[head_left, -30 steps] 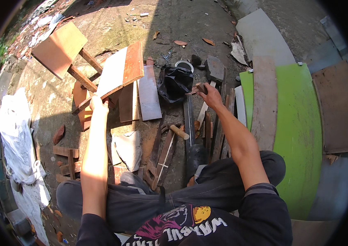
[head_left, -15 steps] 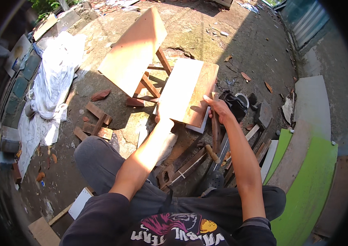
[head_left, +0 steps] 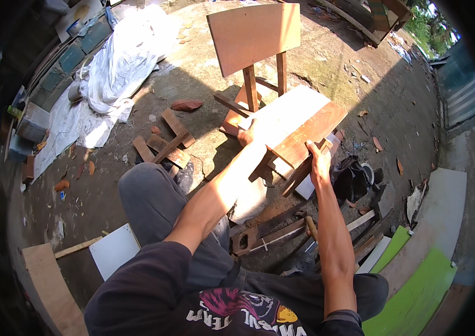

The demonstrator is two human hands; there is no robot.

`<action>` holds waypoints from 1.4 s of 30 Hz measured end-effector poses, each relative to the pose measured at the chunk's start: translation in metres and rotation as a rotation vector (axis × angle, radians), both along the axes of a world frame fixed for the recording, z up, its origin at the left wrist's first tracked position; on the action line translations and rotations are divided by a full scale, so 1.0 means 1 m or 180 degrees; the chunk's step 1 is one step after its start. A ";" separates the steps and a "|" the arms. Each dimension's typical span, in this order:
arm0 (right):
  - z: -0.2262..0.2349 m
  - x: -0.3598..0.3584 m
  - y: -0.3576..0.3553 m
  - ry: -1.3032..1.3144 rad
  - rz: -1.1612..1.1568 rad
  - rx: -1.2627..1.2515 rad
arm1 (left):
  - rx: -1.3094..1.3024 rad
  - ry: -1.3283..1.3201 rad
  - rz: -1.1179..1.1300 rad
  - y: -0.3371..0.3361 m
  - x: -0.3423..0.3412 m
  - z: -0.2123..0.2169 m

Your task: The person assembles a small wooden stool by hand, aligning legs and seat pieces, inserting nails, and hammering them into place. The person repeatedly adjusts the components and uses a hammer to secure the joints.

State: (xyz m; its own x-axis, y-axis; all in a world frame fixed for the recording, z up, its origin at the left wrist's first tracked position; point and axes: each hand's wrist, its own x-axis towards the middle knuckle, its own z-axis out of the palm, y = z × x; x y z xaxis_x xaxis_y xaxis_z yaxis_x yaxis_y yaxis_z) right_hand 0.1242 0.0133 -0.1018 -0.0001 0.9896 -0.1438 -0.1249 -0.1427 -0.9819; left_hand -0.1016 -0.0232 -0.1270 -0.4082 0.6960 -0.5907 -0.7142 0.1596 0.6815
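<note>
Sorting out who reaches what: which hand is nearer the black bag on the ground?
Right. The right hand grips the wooden chair's seat edge just beside the black bag; the left hand rests on the seat's far side.

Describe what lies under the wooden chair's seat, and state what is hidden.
Under the chair seat show brown rails, a leg and shadowed ground. The right hand grips its near corner; the left hand holds its side. The far underside is hidden.

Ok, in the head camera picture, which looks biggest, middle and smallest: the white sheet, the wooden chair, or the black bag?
1. Wooden chair and white sheet: look about alike; too close to rank.
2. Black bag: clearly smallest.
Both hands, left and right, grip the chair's seat.
</note>
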 end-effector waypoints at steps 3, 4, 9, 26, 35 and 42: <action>0.025 -0.049 0.010 -0.0222 0.0183 0.0100 | 0.0095 -0.0073 0.0436 0.019 -0.053 -0.002; 0.030 -0.062 0.019 -0.0387 0.0314 0.0014 | 0.0137 -0.0095 0.0567 0.029 -0.071 -0.002; 0.073 -0.145 0.048 -0.0816 0.0936 0.0205 | 0.0219 -0.0240 0.1228 0.086 -0.170 -0.015; 0.089 -0.035 -0.006 -0.1335 0.0778 0.0120 | -0.2015 0.2942 0.1585 0.118 -0.179 -0.014; 0.126 0.014 -0.039 0.0681 0.0711 -0.0313 | 0.2216 0.2051 -0.1203 0.033 0.077 0.129; 0.141 0.061 -0.053 0.0809 0.1035 -0.0049 | 0.2717 0.1086 -0.2138 0.009 0.145 0.150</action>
